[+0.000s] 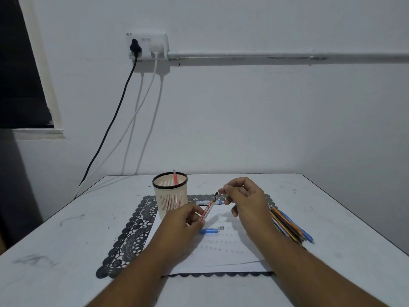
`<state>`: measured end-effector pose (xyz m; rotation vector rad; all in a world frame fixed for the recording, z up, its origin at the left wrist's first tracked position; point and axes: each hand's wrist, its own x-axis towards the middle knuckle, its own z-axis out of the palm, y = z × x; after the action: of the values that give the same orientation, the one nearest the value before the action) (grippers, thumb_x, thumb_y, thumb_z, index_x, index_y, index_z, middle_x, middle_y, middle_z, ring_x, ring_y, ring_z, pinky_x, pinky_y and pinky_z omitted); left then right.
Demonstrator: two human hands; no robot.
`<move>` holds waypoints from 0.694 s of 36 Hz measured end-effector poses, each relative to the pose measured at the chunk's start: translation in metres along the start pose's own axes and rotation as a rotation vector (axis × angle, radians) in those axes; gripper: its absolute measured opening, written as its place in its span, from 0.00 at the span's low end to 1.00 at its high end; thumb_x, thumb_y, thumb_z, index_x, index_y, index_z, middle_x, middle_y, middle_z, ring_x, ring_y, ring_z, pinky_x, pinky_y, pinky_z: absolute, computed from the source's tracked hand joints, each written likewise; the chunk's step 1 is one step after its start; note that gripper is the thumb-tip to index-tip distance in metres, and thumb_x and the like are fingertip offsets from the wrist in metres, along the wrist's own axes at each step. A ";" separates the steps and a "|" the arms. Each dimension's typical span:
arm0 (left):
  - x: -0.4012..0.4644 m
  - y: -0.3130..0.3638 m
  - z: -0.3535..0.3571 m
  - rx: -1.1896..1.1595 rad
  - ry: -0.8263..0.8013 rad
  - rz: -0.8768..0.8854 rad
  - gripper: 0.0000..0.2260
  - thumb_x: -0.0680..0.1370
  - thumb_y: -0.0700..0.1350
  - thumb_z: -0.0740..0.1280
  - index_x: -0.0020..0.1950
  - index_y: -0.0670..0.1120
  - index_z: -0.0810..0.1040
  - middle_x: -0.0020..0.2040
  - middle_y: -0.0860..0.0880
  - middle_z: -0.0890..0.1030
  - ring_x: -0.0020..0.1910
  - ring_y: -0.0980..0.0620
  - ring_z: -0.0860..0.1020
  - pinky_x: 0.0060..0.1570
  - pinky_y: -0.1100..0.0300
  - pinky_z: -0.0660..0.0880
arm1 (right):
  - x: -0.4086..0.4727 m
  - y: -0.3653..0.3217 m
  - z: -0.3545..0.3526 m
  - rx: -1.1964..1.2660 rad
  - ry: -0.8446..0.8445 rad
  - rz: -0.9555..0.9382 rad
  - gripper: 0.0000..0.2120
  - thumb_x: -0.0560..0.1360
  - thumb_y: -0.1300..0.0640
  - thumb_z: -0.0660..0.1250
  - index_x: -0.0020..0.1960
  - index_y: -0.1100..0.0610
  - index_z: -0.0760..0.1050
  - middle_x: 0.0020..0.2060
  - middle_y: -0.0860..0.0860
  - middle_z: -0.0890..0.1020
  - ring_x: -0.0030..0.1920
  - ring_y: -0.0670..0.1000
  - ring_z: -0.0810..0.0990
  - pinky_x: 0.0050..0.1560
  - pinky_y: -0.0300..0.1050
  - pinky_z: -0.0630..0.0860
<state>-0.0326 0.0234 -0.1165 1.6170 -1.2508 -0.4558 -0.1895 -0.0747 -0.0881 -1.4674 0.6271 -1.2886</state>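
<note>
**Small parts loose, tip pinched: mind the pull**

You hold the red-and-white pen [208, 209] in mid-air at the centre of the frame, tilted, just right of the cream cup [170, 197]. Your left hand [184, 221] has its fingers curled round the lower barrel. Your right hand [245, 202] pinches the dark upper end between thumb and forefinger, with the other fingers loosely bent.

What could go wrong, as I judge it:
- If you pull or twist that dark end hard, it may come free with a jerk and a small inner part could spring out onto the lace mat [132, 231], where its holes would swallow it.
- The blue piece [209, 231] and the small grey bit [221, 228] lie loose on the paper [221, 262], right below your hands. A dropped wrist or forearm could roll them away.
- Your right forearm passes close beside the coloured pencils [287, 224], so a sideways sweep could scatter them toward the table [66, 229] edge.

Hard to make out:
- I cannot tell whether your right fingertips grip the tip itself or something thin poking from it.
- Your left palm hides the pen's lower end.
- The blue-and-white item [204, 202] behind the pen is half covered and unreadable.
- The marks on the paper are too faint to read.
</note>
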 end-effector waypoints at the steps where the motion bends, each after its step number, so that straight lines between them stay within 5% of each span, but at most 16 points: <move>1: 0.000 0.000 0.000 0.002 0.003 0.000 0.08 0.79 0.40 0.72 0.49 0.54 0.83 0.41 0.52 0.84 0.37 0.57 0.79 0.44 0.55 0.77 | 0.000 -0.001 0.000 0.007 0.009 -0.002 0.02 0.81 0.63 0.69 0.49 0.60 0.78 0.43 0.53 0.88 0.37 0.51 0.78 0.31 0.46 0.68; 9: 0.001 -0.003 0.002 -0.037 0.007 -0.002 0.09 0.77 0.38 0.72 0.47 0.54 0.84 0.40 0.51 0.83 0.37 0.57 0.78 0.45 0.54 0.77 | 0.010 -0.001 -0.006 0.058 0.080 0.021 0.01 0.81 0.62 0.69 0.51 0.60 0.79 0.43 0.54 0.88 0.34 0.50 0.81 0.29 0.44 0.73; 15: 0.002 -0.003 0.003 -0.363 -0.030 -0.091 0.10 0.76 0.30 0.71 0.48 0.46 0.84 0.43 0.41 0.82 0.44 0.45 0.79 0.57 0.38 0.80 | 0.019 0.003 -0.016 0.272 0.174 0.166 0.02 0.82 0.64 0.67 0.50 0.60 0.78 0.41 0.57 0.86 0.33 0.52 0.78 0.27 0.43 0.72; 19: 0.000 0.007 -0.004 -0.513 -0.020 -0.053 0.08 0.77 0.30 0.70 0.56 0.36 0.79 0.48 0.36 0.85 0.45 0.46 0.81 0.41 0.63 0.80 | 0.020 0.010 -0.018 0.290 0.181 0.243 0.02 0.82 0.64 0.67 0.52 0.61 0.78 0.41 0.56 0.85 0.32 0.51 0.80 0.27 0.41 0.74; 25: 0.002 0.008 -0.009 -0.507 -0.001 -0.007 0.07 0.77 0.31 0.70 0.55 0.35 0.78 0.48 0.39 0.86 0.47 0.50 0.85 0.38 0.65 0.78 | 0.017 0.018 -0.015 0.263 0.150 0.289 0.02 0.83 0.63 0.67 0.54 0.61 0.78 0.42 0.58 0.84 0.34 0.52 0.82 0.28 0.43 0.78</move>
<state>-0.0291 0.0263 -0.1053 1.1889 -1.0250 -0.7132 -0.1944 -0.1008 -0.0993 -1.0318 0.7104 -1.2086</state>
